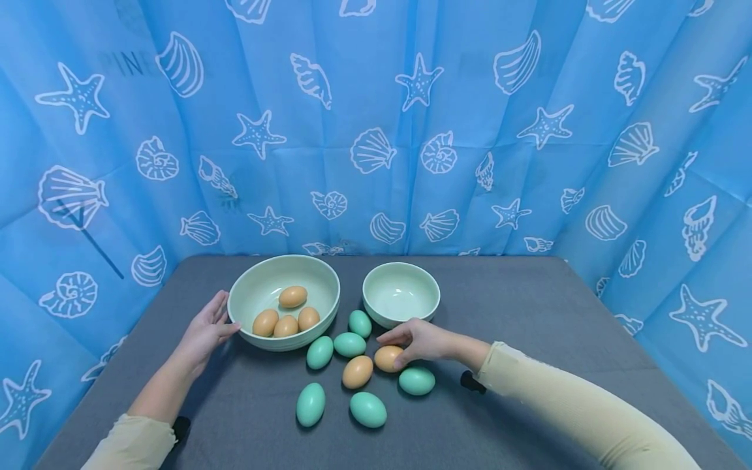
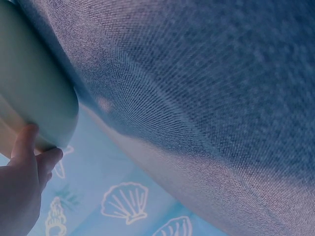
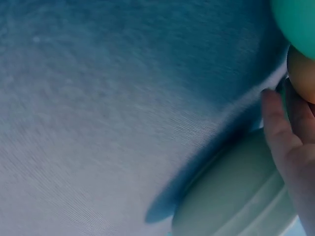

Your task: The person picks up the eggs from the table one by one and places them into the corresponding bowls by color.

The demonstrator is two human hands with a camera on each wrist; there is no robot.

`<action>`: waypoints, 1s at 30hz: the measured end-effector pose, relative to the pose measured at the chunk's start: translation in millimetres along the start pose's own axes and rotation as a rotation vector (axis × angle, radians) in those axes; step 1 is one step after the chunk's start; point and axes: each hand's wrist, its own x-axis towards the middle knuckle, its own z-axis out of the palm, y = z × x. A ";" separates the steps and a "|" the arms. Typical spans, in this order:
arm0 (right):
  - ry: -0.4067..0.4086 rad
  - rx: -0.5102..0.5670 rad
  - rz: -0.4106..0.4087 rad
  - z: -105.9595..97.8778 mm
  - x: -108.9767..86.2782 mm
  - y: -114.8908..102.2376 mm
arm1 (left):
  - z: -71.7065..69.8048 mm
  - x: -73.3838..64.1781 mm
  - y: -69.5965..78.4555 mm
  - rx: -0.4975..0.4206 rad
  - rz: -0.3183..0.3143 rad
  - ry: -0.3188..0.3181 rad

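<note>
My right hand has its thumb and fingers around a brown egg on the table, thumb on the near side and fingertips at the far side. In the right wrist view, the brown egg shows at the right edge beside the fingers. Far left, my left hand rests against the outside of the large pale green bowl, thumb at the rim, fingers along the wall. Several brown eggs lie inside that bowl. Another brown egg sits left of the gripped one.
Green eggs lie around the brown ones: one green egg beside the right hand, another in front, another nearer the left. A smaller pale green bowl stands behind the right hand. A blue shell-patterned curtain borders the grey table.
</note>
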 end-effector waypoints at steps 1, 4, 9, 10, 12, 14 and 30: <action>-0.001 0.003 -0.003 -0.7 0.1 -1.3 | 0.1 0.1 0.0 0.002 0.001 0.002; 0.005 0.020 -0.008 -3.2 0.6 -5.7 | 0.6 0.4 0.4 0.006 0.001 0.010; 0.019 0.031 -0.012 -8.6 1.0 -13.9 | 1.1 0.7 0.3 0.008 -0.003 0.018; 0.019 0.027 -0.017 -9.9 1.0 -15.8 | 1.0 0.6 0.3 0.006 -0.003 0.016; 0.021 0.022 -0.020 -12.3 1.1 -20.0 | 0.8 0.4 0.5 0.004 -0.001 0.012; 0.018 0.026 -0.025 -14.7 1.3 -24.4 | 0.6 0.2 0.7 0.001 -0.001 0.008; -0.009 0.014 0.023 -30.4 11.6 -52.0 | 1.4 -0.7 0.5 0.020 0.000 0.007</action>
